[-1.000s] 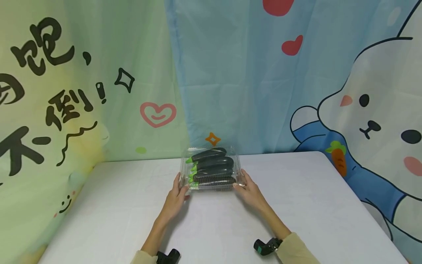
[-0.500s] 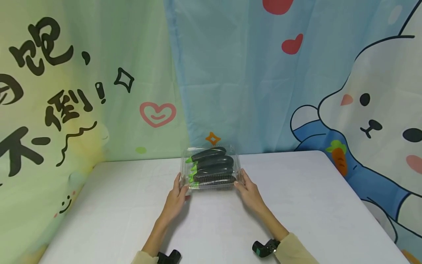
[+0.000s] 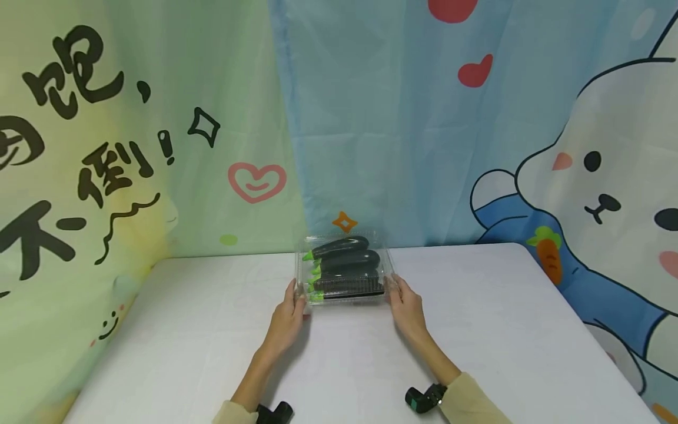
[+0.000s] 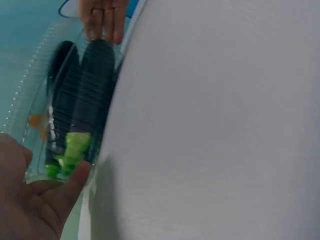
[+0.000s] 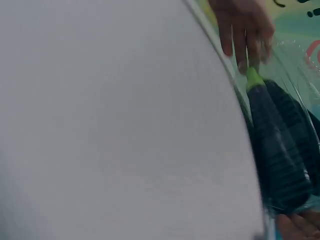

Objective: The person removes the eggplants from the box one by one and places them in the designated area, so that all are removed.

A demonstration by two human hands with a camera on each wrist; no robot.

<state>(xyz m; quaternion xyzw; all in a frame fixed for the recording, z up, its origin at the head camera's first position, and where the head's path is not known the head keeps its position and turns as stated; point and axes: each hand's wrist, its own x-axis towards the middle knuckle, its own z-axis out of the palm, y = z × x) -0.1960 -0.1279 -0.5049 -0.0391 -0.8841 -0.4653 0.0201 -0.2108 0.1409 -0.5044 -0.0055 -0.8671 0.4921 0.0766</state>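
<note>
Beige sleeves point(image 3: 474, 400), two, bottom of the head view; black wrist device point(image 3: 424, 399) beside the right one. White table point(image 3: 455, 306), lower half of frame. Left hand point(image 3: 286, 318), thumb and fingers gripping the left edge of a clear plastic container point(image 3: 301, 271); right hand point(image 3: 408, 306), gripping its right edge. Container: centre of frame, overlapping the table's far edge. Contents: dark eggplants point(image 3: 349, 259), stacked in rows, green stem ends left. Printed backdrop point(image 3: 344, 118), behind.
</note>
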